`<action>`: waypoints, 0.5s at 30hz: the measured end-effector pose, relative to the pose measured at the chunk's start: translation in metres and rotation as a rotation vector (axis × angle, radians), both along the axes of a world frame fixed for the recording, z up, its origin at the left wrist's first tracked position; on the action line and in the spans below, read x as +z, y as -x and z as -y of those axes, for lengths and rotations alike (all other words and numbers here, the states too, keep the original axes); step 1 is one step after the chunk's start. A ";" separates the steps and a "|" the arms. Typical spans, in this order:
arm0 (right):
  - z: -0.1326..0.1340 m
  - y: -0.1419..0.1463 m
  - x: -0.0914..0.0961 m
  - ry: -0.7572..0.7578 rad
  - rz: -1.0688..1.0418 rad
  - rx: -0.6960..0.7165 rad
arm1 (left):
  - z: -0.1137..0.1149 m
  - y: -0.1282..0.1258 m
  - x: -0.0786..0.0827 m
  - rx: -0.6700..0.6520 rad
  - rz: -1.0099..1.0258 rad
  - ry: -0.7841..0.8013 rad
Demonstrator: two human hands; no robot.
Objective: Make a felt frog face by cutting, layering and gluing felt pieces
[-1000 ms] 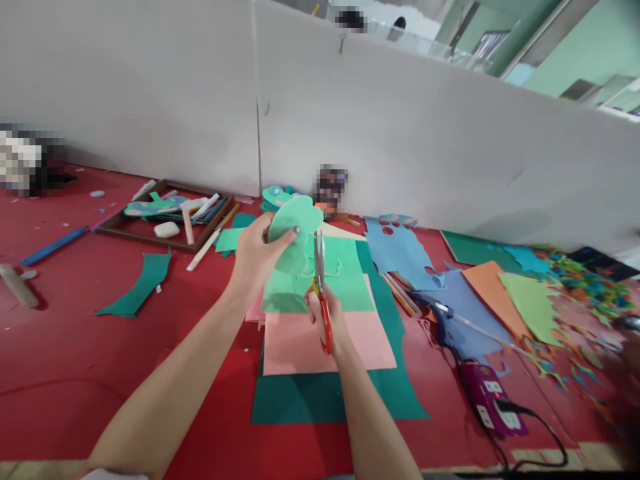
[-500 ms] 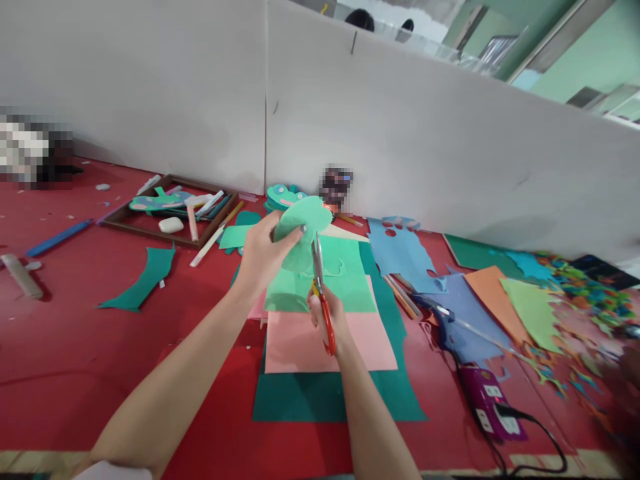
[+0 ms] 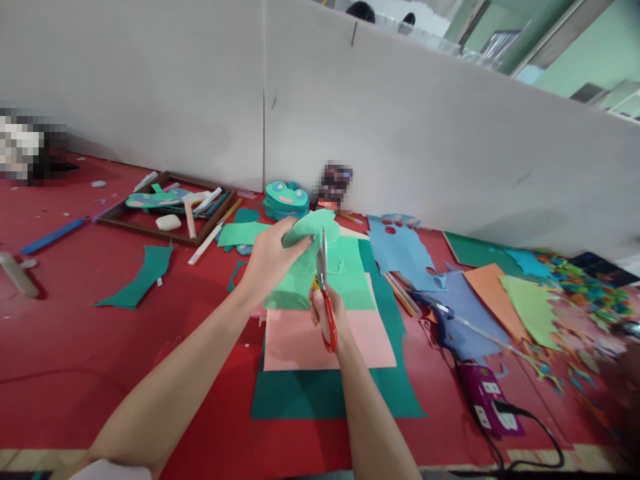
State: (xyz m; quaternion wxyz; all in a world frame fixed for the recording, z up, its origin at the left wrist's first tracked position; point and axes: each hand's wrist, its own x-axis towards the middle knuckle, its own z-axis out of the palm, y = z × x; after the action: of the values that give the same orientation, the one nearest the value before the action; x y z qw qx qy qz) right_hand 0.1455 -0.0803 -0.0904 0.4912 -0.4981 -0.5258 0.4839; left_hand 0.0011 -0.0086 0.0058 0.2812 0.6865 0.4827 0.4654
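My left hand (image 3: 276, 257) pinches a light green cut-out piece (image 3: 313, 227), thin like felt or foam sheet, raised above the table. In my right hand (image 3: 330, 307) is a pair of scissors (image 3: 323, 263) with red and yellow handles, blades pointing up by the piece's right edge. Whether the blades touch the piece I cannot tell. Beneath both hands lie a light green sheet (image 3: 357, 283), a pink sheet (image 3: 300, 347) and a larger dark green sheet (image 3: 300, 398). Behind the left hand sits a stack of frog-face cut-outs (image 3: 286, 200).
A brown tray (image 3: 145, 233) at the left holds pens and a cut-out. To the right are a blue sheet (image 3: 400, 250), a glue gun (image 3: 440, 313), a purple power strip (image 3: 487, 393) with a cord, and colourful scraps (image 3: 585, 287). A white partition (image 3: 425, 133) stands behind.
The green piece has tilted and been lowered slightly in my left hand, showing more of the frog stack. The scissors have shifted slightly to the right.
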 end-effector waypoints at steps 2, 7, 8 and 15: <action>0.001 0.000 0.001 0.002 0.010 -0.003 | 0.001 0.000 0.001 0.003 -0.017 0.008; 0.001 0.000 0.002 -0.003 0.016 -0.010 | 0.003 -0.002 0.003 -0.008 -0.016 0.019; 0.001 0.000 0.001 -0.002 0.013 -0.013 | 0.003 -0.002 0.003 -0.010 -0.014 0.018; 0.001 -0.001 -0.002 0.022 -0.019 -0.031 | 0.003 -0.001 0.002 -0.005 -0.020 0.028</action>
State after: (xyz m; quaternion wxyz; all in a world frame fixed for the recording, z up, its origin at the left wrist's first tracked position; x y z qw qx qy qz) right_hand 0.1460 -0.0810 -0.0922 0.4983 -0.5069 -0.5079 0.4866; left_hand 0.0024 -0.0117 0.0083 0.2873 0.6882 0.4903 0.4511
